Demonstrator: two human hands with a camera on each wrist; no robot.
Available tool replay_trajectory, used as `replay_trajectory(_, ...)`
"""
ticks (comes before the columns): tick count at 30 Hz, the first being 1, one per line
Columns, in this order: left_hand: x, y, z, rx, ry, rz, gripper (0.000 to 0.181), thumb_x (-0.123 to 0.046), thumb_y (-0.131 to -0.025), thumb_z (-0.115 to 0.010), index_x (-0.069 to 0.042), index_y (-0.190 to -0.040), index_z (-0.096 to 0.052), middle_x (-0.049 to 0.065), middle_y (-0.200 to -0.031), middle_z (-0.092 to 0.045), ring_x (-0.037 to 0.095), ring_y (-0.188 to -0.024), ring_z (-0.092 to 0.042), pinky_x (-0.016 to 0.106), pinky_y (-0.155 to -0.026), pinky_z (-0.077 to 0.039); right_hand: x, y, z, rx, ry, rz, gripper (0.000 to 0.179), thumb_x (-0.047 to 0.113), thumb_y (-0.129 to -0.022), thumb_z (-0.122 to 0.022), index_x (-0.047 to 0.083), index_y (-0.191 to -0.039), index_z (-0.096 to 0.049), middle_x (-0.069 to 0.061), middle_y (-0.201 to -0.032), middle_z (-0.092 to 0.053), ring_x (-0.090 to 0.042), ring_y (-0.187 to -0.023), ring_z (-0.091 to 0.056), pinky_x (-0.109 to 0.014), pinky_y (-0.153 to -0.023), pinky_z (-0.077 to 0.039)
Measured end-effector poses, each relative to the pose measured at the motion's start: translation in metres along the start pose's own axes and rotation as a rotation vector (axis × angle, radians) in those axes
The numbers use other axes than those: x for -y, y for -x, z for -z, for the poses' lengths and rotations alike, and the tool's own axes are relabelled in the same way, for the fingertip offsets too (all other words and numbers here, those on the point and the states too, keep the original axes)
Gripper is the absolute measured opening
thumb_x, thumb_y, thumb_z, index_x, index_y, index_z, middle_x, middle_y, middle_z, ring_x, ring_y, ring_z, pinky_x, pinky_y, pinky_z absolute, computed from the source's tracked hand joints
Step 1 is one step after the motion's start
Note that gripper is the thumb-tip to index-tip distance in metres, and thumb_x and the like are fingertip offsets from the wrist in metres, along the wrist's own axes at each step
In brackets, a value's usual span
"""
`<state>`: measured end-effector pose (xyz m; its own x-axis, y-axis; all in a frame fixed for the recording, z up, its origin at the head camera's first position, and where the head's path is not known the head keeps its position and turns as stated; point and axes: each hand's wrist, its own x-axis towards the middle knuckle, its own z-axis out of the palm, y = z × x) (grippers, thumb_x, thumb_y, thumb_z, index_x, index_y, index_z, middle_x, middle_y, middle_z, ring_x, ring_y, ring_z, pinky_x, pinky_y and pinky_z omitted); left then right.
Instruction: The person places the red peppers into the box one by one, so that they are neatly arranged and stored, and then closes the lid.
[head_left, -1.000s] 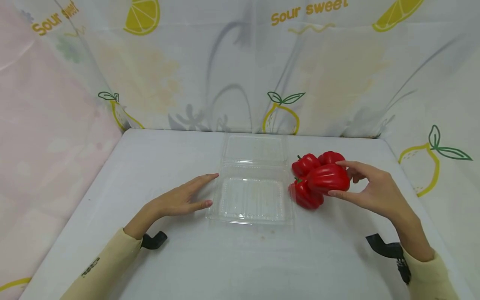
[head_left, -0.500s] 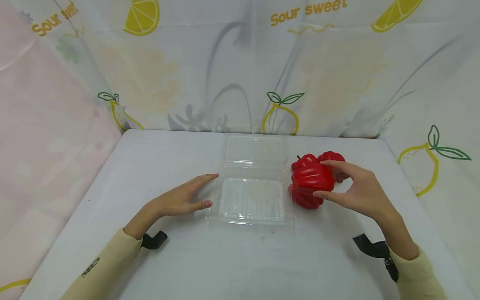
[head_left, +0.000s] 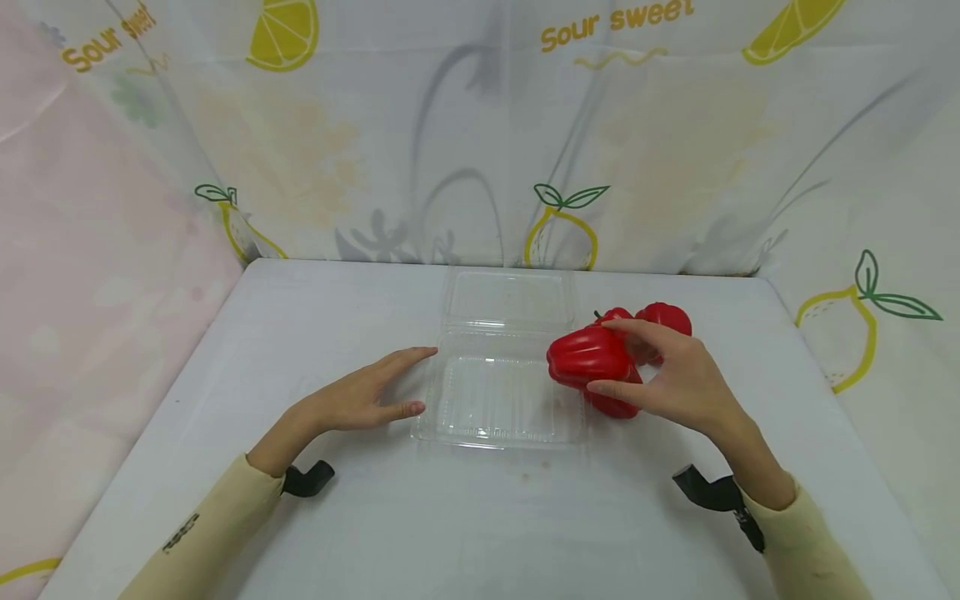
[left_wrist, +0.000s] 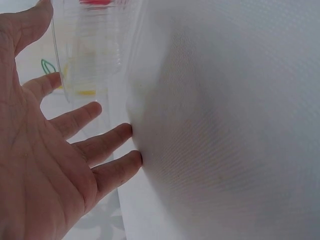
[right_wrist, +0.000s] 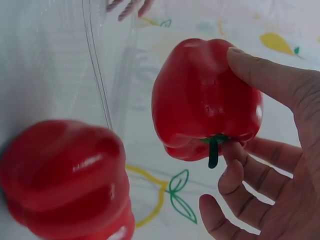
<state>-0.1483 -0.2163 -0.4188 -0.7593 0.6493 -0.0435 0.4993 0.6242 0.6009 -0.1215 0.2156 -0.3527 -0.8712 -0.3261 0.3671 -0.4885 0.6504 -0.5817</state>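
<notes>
Right hand (head_left: 678, 379): the thumb and fingers pinch a red pepper (head_left: 588, 357), the thumb and index finger parted by its width. The pepper is raised, appearing in the head view over the box edge nearest this grip; its green stem (right_wrist: 213, 150) points back toward the curled fingers. Below the grip lies a second pepper (head_left: 615, 406), partly covered by the held one; just beyond the grip are a third pepper (head_left: 617, 314), mostly hidden, and a fourth pepper (head_left: 666, 317). Across from the grip, a clear plastic box (head_left: 487, 400) rests on the white table (head_left: 450, 517), its lid (head_left: 510, 296) folded back on the side away from the person. Left hand (head_left: 352, 402): the fingers are spread and hold nothing, at the box's opposite edge; whether they touch it cannot be told. A lemon-print cloth (head_left: 675, 150) hangs beyond both hands.
</notes>
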Motion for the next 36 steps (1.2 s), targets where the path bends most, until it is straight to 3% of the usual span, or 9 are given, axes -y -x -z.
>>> replay_trajectory(11,-0.002,0.000,0.000,0.008,0.008,0.005,0.079,-0.059,-0.092,-0.058,-0.032,-0.157,-0.022,-0.008,-0.158,-0.027,0.018,-0.145,-0.026,0.047,-0.115,-0.027,0.018,-0.005,-0.026,0.042,-0.039,-0.027,0.068,0.037,-0.069,-0.091,0.020,-0.128,-0.063,0.008,-0.113,-0.065,-0.013,-0.093,-0.060,-0.035,-0.071,-0.056)
replay_trajectory(22,-0.003,-0.001,0.001,0.013,0.004,0.031,0.079,-0.060,-0.091,-0.059,-0.035,-0.156,-0.022,-0.007,-0.157,-0.028,0.018,-0.144,-0.027,0.048,-0.114,-0.028,0.030,-0.007,-0.053,0.056,-0.013,0.021,0.069,0.041,-0.065,-0.092,0.020,-0.124,-0.064,0.011,-0.083,-0.058,-0.009,-0.075,-0.054,-0.028,-0.060,-0.051)
replay_trajectory(36,-0.002,0.000,0.000,0.011,0.012,0.037,0.080,-0.062,-0.091,-0.059,-0.032,-0.157,-0.024,-0.007,-0.157,-0.030,0.019,-0.144,-0.028,0.050,-0.113,-0.030,0.050,-0.009,-0.074,0.114,0.010,-0.015,0.070,0.045,-0.066,-0.089,0.020,-0.126,-0.064,0.011,-0.087,-0.059,-0.011,-0.078,-0.055,-0.026,-0.060,-0.050)
